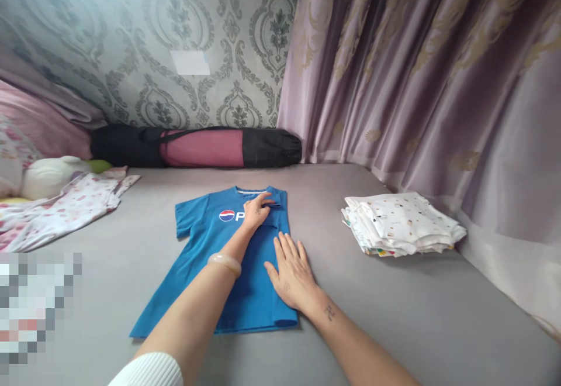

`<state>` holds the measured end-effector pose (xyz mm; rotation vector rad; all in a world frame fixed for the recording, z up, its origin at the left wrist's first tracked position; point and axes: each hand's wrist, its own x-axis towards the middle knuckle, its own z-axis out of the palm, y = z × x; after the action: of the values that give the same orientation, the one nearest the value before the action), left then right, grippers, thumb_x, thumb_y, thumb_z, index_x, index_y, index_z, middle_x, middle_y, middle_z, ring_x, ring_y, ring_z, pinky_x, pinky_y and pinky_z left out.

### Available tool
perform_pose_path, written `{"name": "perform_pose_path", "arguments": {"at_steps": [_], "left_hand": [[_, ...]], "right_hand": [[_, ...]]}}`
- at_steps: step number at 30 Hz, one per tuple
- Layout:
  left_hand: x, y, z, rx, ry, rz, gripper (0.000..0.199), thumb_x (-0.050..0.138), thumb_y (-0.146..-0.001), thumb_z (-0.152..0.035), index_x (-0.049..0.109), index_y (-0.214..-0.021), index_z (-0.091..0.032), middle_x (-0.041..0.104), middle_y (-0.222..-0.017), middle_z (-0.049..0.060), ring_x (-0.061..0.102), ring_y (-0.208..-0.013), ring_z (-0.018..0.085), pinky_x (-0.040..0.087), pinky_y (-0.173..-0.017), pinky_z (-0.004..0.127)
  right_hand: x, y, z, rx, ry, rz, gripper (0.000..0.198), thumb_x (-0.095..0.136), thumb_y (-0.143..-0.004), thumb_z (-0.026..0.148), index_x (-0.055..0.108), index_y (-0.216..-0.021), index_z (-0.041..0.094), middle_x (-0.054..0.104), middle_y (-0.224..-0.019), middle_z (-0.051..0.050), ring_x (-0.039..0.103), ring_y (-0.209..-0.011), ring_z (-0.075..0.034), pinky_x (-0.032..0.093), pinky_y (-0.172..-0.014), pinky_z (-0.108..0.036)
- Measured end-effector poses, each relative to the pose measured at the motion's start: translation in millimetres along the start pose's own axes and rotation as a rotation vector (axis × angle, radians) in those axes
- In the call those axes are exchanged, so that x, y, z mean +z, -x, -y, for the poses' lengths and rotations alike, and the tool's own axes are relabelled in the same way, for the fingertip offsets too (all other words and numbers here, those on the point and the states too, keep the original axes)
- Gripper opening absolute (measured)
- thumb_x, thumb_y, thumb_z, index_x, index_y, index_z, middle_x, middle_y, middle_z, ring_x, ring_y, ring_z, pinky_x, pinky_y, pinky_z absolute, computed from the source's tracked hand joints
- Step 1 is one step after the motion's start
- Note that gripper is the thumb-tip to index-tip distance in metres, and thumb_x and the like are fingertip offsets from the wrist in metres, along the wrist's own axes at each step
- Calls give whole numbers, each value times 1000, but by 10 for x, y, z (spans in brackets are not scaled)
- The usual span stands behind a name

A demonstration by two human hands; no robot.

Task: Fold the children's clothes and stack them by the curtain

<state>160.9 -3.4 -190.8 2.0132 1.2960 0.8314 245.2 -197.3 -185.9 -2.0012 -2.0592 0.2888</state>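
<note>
A blue T-shirt (205,257) with a round red, white and blue logo lies on the bed, neck end away from me. Its right side is folded inward, with the sleeve lying over the chest and covering part of the lettering. My left hand (256,210), a pale bangle on its wrist, rests on the folded sleeve near the collar with its fingers stretched out. Flat along the folded right edge lies my right hand (293,272), fingers spread, partly on the shirt.
A stack of folded white clothes (403,222) sits to the right, near the purple curtain (350,70). Behind the shirt, a black and pink bag (201,147) lies along the wall. At left are a patterned garment (83,204) and a white plush toy (52,175).
</note>
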Motion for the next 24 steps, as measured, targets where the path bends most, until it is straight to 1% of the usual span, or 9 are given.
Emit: {"name": "perform_pose_path", "arguments": {"at_steps": [5,8,10,12,14,15,17,20,24], "left_hand": [[-42,10,-63,-17,-53,75,49,46,-75,-11,63,-118,-27,75,-107,-4,61,-117,18,33,-111,35],[-108,81,-63,49,-126,144,54,49,-76,-12,58,-128,-24,66,-127,1,56,-123,21,32,-113,39],[-165,179,-21,96,-180,161,53,51,-81,-19,52,-134,-23,53,-143,6,49,-131,23,31,-113,42],[-228,316,52,109,-235,156,53,50,-87,-29,46,-139,-23,44,-150,9,41,-137,24,30,-113,44],[-296,477,135,74,-316,149,55,50,-89,-37,41,-142,-23,40,-152,12,35,-141,25,27,-114,46],[-331,561,173,44,-363,149,57,50,-89,-39,39,-143,-23,38,-153,13,33,-142,25,25,-115,47],[-395,728,229,-32,-446,158,60,50,-89,-43,37,-145,-22,33,-155,15,26,-145,27,21,-116,50],[-447,940,267,-118,-519,145,64,46,-90,-50,38,-145,-20,29,-156,18,22,-146,31,18,-115,54],[-436,1094,265,-96,-600,68,62,40,-92,-52,41,-144,-19,31,-156,16,23,-146,31,16,-117,51]], "right_hand": [[16,8,-6,0,11,8,67,27,-99,49,28,-152,8,18,-160,-12,12,-149,-25,9,-121,-47],[-44,10,-17,-20,17,23,67,27,-99,50,29,-151,8,20,-159,-13,14,-148,-25,10,-120,-47],[-132,-35,-19,-29,17,23,64,27,-99,50,37,-148,10,29,-157,-14,23,-145,-27,16,-118,-47],[-238,-154,-10,-22,6,8,57,24,-101,48,52,-137,14,47,-146,-14,40,-136,-26,25,-113,-43],[-323,-359,9,1,-14,-18,55,17,-102,42,61,-124,18,62,-130,-11,53,-123,-21,31,-108,-37],[-346,-489,21,10,-19,-45,55,16,-103,40,61,-123,18,62,-129,-10,53,-122,-20,31,-108,-34],[-342,-778,46,51,1,-106,53,19,-102,38,53,-134,12,52,-142,-13,41,-135,-22,24,-112,-35],[-238,-1204,80,166,13,-38,63,22,-100,42,34,-147,0,30,-156,-18,21,-146,-29,13,-117,-42],[-43,-1605,110,265,34,2,72,20,-99,47,24,-150,-3,19,-159,-20,11,-148,-29,4,-118,-44]]}}
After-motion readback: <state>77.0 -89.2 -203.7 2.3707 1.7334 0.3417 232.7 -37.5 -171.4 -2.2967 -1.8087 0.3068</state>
